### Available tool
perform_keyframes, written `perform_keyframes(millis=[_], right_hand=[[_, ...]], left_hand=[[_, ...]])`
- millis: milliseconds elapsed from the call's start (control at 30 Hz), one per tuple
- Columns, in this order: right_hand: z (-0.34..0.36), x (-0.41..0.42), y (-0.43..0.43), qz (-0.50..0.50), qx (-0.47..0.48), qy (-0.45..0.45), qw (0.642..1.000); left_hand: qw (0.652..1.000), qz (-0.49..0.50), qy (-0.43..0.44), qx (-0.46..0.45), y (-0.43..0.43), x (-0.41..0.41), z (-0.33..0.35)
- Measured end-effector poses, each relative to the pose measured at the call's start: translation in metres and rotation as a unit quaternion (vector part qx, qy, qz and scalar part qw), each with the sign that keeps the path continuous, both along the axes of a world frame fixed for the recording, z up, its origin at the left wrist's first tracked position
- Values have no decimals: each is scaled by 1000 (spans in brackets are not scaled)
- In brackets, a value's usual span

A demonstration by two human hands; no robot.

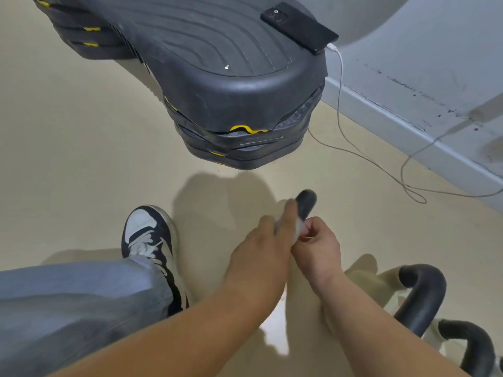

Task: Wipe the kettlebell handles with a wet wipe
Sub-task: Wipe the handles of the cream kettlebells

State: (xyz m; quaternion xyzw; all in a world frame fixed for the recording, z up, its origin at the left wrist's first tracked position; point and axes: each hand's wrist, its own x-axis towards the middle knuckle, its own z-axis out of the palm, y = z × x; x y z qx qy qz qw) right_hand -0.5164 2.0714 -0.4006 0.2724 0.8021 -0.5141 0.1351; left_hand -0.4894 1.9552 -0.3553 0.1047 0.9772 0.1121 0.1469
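My left hand (261, 240) and my right hand (318, 244) meet low over the beige floor. A blurred, dark rounded piece that looks like a handle end (307, 202) sticks up past my left fingers, which grip it. A whitish, translucent wet wipe (298, 227) is pinched in my right fingers and pressed against the dark piece just under its tip. The rest of that piece is hidden by my hands. Two black curved kettlebell handles (426, 295) (469, 342) stand at the bottom right, apart from both hands.
A stacked black aerobic step with yellow marks (217, 85) fills the top centre, carrying a phone (299, 27) on a white charging cable (340, 110) that trails across the floor to the right. The grey wall baseboard (408, 131) runs along the right. My trouser leg and sneaker (148, 240) are at the left.
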Motion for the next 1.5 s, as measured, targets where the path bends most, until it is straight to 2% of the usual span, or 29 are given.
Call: perform_keyframes(millis=[133, 233, 367, 433, 500, 600, 700, 767, 800, 833, 867, 933, 1000, 1067, 1167, 1333, 1433, 1500], right_hand=[[-3, -3, 1, 22, 12, 10, 1000], [-6, -6, 2, 28, 15, 19, 999], [-7, -4, 3, 27, -4, 21, 999], [-2, -5, 2, 37, -2, 3, 999], [3, -7, 2, 44, 0, -6, 999], [11, -7, 2, 41, -22, -10, 999], [9, -7, 4, 19, -57, -16, 998], [9, -7, 1, -28, -156, -36, 987], [6, -7, 0, -50, -174, -40, 983], [3, -7, 0, -47, -152, -30, 987], [3, -6, 1, -17, -88, -14, 996], [3, -4, 1, 23, -5, 6, 1000], [2, -3, 2, 31, -7, 8, 999], [2, -2, 2, 30, -28, 8, 999], [-5, -3, 3, 32, -15, 14, 999], [-17, -6, 6, 15, -7, 31, 999], [-20, -7, 5, 50, 54, 23, 997], [-13, -5, 3, 38, 14, -1, 999]], left_hand=[[997, 58, 7, 59, -14, 19, -18], [998, 39, -7, 56, -5, -9, 7], [996, 72, -31, 41, 26, -66, 17], [995, 3, -100, 17, 42, -95, 28], [980, -89, -163, -66, 52, -117, 40], [967, -151, -153, -139, 59, -130, 42], [983, -96, -142, -72, 54, -117, 33], [995, 19, -94, 18, 45, -93, 27], [996, 61, -48, 46, 39, -77, 23], [995, 79, 3, 54, 32, -59, 18], [995, 75, 33, 50, 24, -38, 9], [992, 56, 67, 86, 1, 5, -7], [989, 63, 43, 123, -18, 36, -24], [991, 57, 44, 109, -24, 48, -33], [987, 64, 36, 139, -18, 21, -8], [995, 81, -56, 31, 15, -51, 23], [990, 15, -136, -21, 45, -102, 28], [981, -44, -177, -71, 57, -121, 31]])
